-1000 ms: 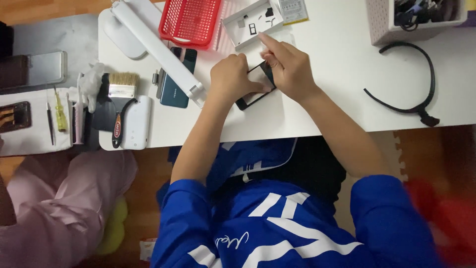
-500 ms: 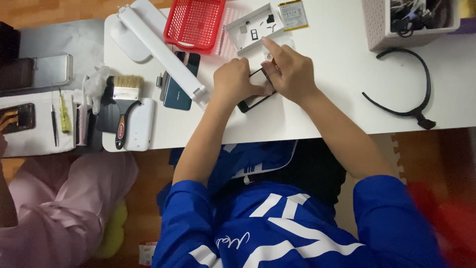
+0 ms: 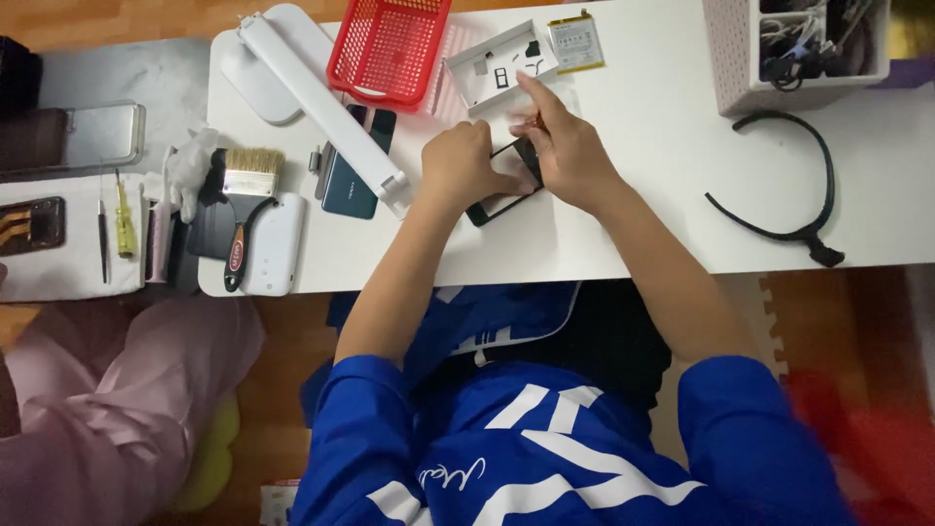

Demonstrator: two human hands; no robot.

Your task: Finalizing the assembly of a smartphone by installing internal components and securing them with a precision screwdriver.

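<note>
Left hand and right hand gripping a dark phone, on white table; wooden floor, red basket near.

The right hand now stretches its index finger up toward the small white tray, where a second ago it lay curled over the dark phone. The left hand sits slightly lower on the phone's edge.

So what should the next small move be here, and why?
Probably steady the dark phone flat with the left hand while the right hand works its top edge: both hands already clasp it on the white table, the right forefinger raised.
</note>
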